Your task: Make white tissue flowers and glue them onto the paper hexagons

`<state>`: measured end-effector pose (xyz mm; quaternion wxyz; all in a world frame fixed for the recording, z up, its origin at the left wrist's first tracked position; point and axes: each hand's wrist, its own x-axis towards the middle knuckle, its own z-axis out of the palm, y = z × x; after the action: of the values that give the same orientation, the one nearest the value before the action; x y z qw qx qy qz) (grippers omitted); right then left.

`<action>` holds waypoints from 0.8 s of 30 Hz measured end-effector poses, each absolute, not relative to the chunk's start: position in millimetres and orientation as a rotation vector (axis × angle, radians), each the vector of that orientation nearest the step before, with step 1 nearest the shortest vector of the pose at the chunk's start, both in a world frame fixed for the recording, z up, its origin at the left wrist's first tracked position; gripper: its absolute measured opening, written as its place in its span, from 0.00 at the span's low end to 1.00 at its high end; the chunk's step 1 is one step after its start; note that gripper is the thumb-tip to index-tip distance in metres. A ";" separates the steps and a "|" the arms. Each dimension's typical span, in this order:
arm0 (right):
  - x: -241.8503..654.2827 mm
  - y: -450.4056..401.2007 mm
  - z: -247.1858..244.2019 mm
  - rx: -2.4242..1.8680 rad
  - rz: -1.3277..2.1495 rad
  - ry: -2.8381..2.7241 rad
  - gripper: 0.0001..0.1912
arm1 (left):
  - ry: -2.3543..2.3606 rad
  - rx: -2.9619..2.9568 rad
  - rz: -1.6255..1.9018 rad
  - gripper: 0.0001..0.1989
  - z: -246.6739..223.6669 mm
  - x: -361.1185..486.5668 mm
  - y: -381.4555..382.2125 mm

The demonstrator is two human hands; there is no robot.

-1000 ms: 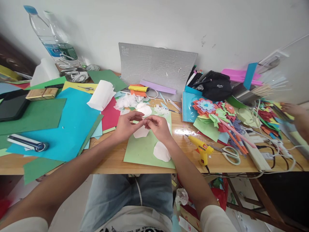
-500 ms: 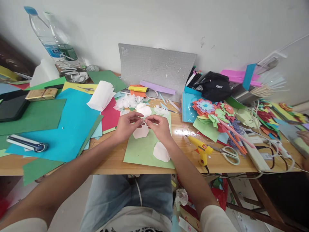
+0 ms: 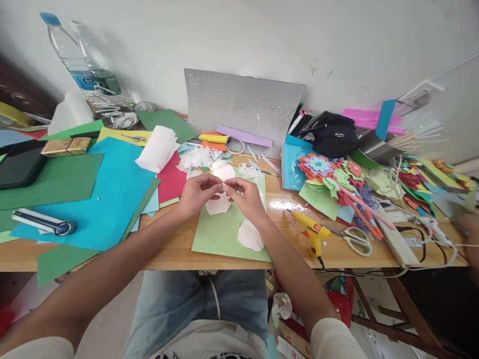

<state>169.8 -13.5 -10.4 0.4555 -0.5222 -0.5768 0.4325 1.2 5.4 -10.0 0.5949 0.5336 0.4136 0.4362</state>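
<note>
While the arms are kept almost where they were, only a slight change is shown at the fingertips, where a small white bit (image 3: 223,185) (apparently paper, though too little of it is exposed to be sure) is now more plainly seen. It is pinched between thumb and fingers by the left hand (image 3: 198,196) and by the right hand (image 3: 245,198), whose tips nearly meet; neither hand is released or clenched into a fist. By this, the handling can be judged to be fine work, done in place above the light green sheet (image 3: 211,237).

On that sheet, a rounded white piece (image 3: 250,235) is laid near the right wrist, and an angular white piece (image 3: 218,206) is partly covered by the fingers. Beyond them, torn white scraps (image 3: 196,157) are heaped. The yellow glue gun (image 3: 310,227) and the scissors (image 3: 357,241) are left untouched on the wooden table (image 3: 164,252). At the far right, a co-worker's hand (image 3: 470,220) has been brought lower, well apart from this work.
</note>
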 end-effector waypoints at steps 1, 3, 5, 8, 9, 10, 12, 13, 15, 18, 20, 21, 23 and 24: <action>169.7 -13.4 -10.6 -1.286 1.078 -1.419 0.16 | 0.955 1.227 1.014 0.15 -9.7 1.1 5.5; 169.7 -13.0 -11.2 -1.276 1.082 -1.414 0.16 | 0.956 1.212 1.013 0.15 -9.0 1.0 5.3; 169.5 -12.7 -11.3 -1.272 1.075 -1.410 0.16 | 0.971 1.202 1.012 0.15 -8.1 1.4 4.7; 168.7 -12.8 -10.9 -1.277 1.078 -1.409 0.15 | 0.988 1.170 1.000 0.15 -5.9 2.7 3.3; 168.5 -12.9 -10.7 -1.277 1.084 -1.411 0.15 | 0.987 1.154 0.996 0.15 -4.9 3.1 2.8; 168.5 -13.0 -10.5 -1.274 1.089 -1.414 0.15 | 0.983 1.138 0.992 0.15 -3.8 3.3 2.4; 168.6 -13.1 -10.4 -1.267 1.093 -1.425 0.14 | 0.976 1.111 0.990 0.16 -1.7 3.5 1.7; 168.8 -13.2 -10.4 -1.264 1.087 -1.431 0.13 | 0.973 1.100 0.988 0.16 -0.9 3.4 1.4; 168.8 -13.5 -10.5 -1.261 1.072 -1.446 0.12 | 0.965 1.076 0.990 0.16 -0.4 3.1 1.0; 168.0 -14.3 -11.5 -1.274 1.047 -1.479 0.11 | 0.951 1.040 0.990 0.16 -2.4 3.2 0.5; 168.9 -13.6 -12.8 -1.288 1.022 -1.506 0.10 | 0.948 1.042 0.989 0.17 -3.9 3.3 0.5; 170.5 -12.2 -13.7 -1.300 0.984 -1.520 0.10 | 0.946 1.062 0.995 0.17 -4.1 2.9 1.0; 177.5 -6.7 -15.8 -1.356 0.822 -1.550 0.09 | 0.957 1.155 1.048 0.19 -2.9 -0.1 3.9; 183.0 -2.4 -17.0 -1.399 0.699 -1.564 0.09 | 0.989 1.232 1.094 0.19 -1.5 -3.0 6.6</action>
<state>183.0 -2.4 -17.0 0.4482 -0.5655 -0.6321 0.2825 -3.0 6.6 -1.5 0.5729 0.5256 0.4219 0.4665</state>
